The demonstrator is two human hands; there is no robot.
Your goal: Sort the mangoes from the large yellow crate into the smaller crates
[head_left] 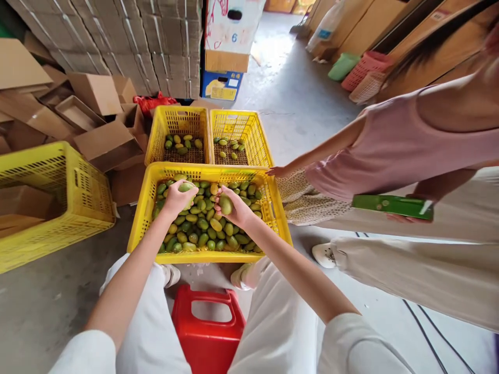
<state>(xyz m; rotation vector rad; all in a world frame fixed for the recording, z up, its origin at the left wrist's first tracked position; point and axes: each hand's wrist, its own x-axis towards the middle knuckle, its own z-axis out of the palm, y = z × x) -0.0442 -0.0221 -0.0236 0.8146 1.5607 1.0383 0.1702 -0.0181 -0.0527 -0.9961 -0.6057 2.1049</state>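
The left hand (pixel 181 196) gripped a green fruit (pixel 186 187) in its fingers and the right hand (pixel 237 208) another fruit (pixel 225 204), both over the front yellow crate (pixel 210 257), where gentle pressure and low handling seemed best against bruising.

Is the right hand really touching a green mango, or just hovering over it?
Touching. The head view shows the right hand with its thumb and fingers closed around the green mango.
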